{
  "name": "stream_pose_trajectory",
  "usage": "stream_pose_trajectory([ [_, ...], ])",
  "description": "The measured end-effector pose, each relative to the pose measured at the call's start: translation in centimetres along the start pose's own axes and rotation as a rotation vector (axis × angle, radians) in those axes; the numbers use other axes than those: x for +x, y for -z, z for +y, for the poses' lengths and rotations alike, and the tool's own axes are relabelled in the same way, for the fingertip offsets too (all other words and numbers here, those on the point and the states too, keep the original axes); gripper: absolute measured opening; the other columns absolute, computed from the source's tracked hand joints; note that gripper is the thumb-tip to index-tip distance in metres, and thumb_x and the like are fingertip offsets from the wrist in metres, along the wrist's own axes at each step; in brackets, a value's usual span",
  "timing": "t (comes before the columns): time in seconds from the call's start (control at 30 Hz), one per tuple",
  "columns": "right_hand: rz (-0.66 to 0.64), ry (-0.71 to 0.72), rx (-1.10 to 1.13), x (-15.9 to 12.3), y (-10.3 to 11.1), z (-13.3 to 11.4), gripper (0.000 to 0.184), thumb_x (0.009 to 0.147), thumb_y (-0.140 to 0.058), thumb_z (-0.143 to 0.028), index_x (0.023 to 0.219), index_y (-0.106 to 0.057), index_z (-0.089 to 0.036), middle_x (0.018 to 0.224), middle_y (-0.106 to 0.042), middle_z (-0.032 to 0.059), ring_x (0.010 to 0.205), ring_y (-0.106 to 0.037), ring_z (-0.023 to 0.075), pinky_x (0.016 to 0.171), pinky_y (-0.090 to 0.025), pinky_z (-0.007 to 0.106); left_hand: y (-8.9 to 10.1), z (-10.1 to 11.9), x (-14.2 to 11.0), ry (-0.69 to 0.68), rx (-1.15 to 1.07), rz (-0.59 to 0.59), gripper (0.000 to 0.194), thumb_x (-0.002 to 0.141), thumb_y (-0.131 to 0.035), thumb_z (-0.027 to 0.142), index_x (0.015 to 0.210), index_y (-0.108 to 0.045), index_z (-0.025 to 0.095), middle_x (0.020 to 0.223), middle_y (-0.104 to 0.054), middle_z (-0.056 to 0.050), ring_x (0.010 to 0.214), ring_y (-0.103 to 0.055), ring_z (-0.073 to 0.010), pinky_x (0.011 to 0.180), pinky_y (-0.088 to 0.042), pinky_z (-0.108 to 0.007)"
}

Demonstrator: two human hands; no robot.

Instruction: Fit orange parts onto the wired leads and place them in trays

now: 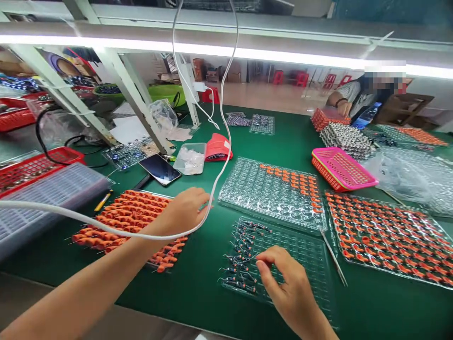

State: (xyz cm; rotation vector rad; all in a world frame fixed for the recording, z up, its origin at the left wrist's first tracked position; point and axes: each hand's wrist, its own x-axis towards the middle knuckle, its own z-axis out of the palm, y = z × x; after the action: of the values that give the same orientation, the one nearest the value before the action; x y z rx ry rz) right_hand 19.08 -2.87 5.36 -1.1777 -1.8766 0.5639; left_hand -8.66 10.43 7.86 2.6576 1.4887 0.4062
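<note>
My right hand (292,285) is over a clear plastic tray (300,255), thumb and forefinger pinched on the thin wire lead of a small dark component. Several dark wired components (242,245) with orange-tinted ends lie along that tray's left side. My left hand (187,208) is held above the green table, between a stack of orange parts (130,212) and a clear tray (255,189). Its fingers are curled, and a white cable crosses in front of them; what they hold, if anything, is hidden. Orange parts (297,182) fill some pockets at that tray's upper right.
Tweezers (334,259) lie right of the near tray, beside a full tray of orange parts (389,236). Behind are a pink basket (348,167), a phone (161,169) and a red pouch (217,147). The white cable (221,94) hangs across. A person (354,97) sits opposite.
</note>
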Motion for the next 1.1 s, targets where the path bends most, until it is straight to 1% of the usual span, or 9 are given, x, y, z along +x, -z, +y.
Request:
stream_pose_trajectory([
  [0.13,0.023,0.033,-0.012,-0.1,-0.1,0.1,0.010,0.092,-0.052,-0.014,0.091,-0.059,-0.020,0.077,-0.063,0.0009,0.070,-0.058,0.0147,0.065,-0.046,0.028,-3.7,3.2,10.6,-0.077,-0.050,-0.063,0.022,0.091,-0.053,0.018,0.108,-0.066,0.015,0.109,-0.065,-0.011,0.107,-0.058,-0.0261,0.099,-0.044,-0.040],
  [0.27,0.052,0.048,-0.038,-0.1,-0.6,0.8,0.011,0.091,-0.051,-0.013,0.088,-0.059,-0.020,0.075,-0.062,0.0008,0.068,-0.057,0.0147,0.064,-0.044,0.027,-7.2,3.8,19.5,0.013,-0.052,-0.050,0.020,0.094,-0.055,0.022,0.111,-0.063,0.013,0.115,-0.063,-0.011,0.113,-0.056,-0.0256,0.100,-0.045,-0.044],
  [0.37,0.084,0.056,-0.065,0.0,-0.9,1.3,0.011,0.091,-0.051,-0.013,0.088,-0.058,-0.020,0.075,-0.062,0.0010,0.068,-0.056,0.0152,0.064,-0.043,0.028,-8.9,3.6,23.5,0.104,-0.067,-0.103,0.025,0.095,-0.058,0.032,0.111,-0.061,0.013,0.114,-0.062,-0.009,0.104,-0.061,-0.0230,0.091,-0.052,-0.044],
  [0.5,0.110,0.082,-0.074,0.1,-1.1,1.4,0.011,0.090,-0.051,-0.012,0.087,-0.057,-0.020,0.075,-0.062,0.0013,0.068,-0.055,0.0154,0.064,-0.041,0.028,-10.1,3.6,26.1,0.200,-0.081,-0.191,0.026,0.095,-0.059,0.033,0.113,-0.061,0.014,0.113,-0.062,-0.009,0.097,-0.063,-0.0209,0.084,-0.055,-0.040],
  [0.67,0.125,0.045,-0.070,0.2,-0.5,1.1,0.012,0.091,-0.050,-0.012,0.087,-0.058,-0.020,0.074,-0.062,0.0011,0.067,-0.055,0.0152,0.065,-0.039,0.028,-10.1,4.8,26.3,0.255,-0.094,-0.165,0.026,0.094,-0.060,0.033,0.111,-0.061,0.014,0.113,-0.062,-0.009,0.098,-0.063,-0.0213,0.085,-0.055,-0.040],
  [0.77,0.150,-0.068,-0.070,0.3,0.2,1.3,0.013,0.092,-0.050,-0.014,0.085,-0.059,-0.020,0.074,-0.062,0.0012,0.069,-0.056,0.0156,0.066,-0.040,0.028,-9.0,5.9,25.5,0.249,-0.114,-0.070,0.022,0.093,-0.061,0.031,0.104,-0.063,0.011,0.114,-0.061,-0.011,0.103,-0.060,-0.0232,0.089,-0.051,-0.042],
  [0.87,0.149,-0.143,-0.051,0.6,0.8,1.8,0.012,0.093,-0.051,-0.017,0.086,-0.060,-0.020,0.076,-0.062,0.0014,0.071,-0.057,0.0158,0.068,-0.042,0.029,-7.1,7.0,23.9,0.207,-0.172,-0.011,0.015,0.091,-0.058,0.023,0.092,-0.064,0.009,0.103,-0.065,-0.015,0.098,-0.061,-0.0250,0.084,-0.049,-0.037],
  [0.97,0.100,-0.149,-0.051,0.7,0.5,2.4,0.011,0.093,-0.051,-0.016,0.091,-0.061,-0.020,0.081,-0.063,0.0026,0.077,-0.059,0.0174,0.072,-0.044,0.030,-4.7,8.0,20.9,0.137,-0.256,0.021,0.011,0.089,-0.054,0.019,0.091,-0.062,0.011,0.090,-0.068,-0.011,0.087,-0.062,-0.0216,0.076,-0.046,-0.032],
  [1.1,-0.038,-0.117,-0.133,0.7,-1.0,3.4,0.013,0.090,-0.053,-0.012,0.095,-0.062,-0.021,0.087,-0.065,0.0045,0.085,-0.059,0.0206,0.077,-0.046,0.033,-1.3,8.8,13.0,0.034,-0.400,0.016,0.006,0.084,-0.058,0.018,0.089,-0.059,0.016,0.079,-0.067,-0.002,0.071,-0.060,-0.0144,0.066,-0.044,-0.026],
])
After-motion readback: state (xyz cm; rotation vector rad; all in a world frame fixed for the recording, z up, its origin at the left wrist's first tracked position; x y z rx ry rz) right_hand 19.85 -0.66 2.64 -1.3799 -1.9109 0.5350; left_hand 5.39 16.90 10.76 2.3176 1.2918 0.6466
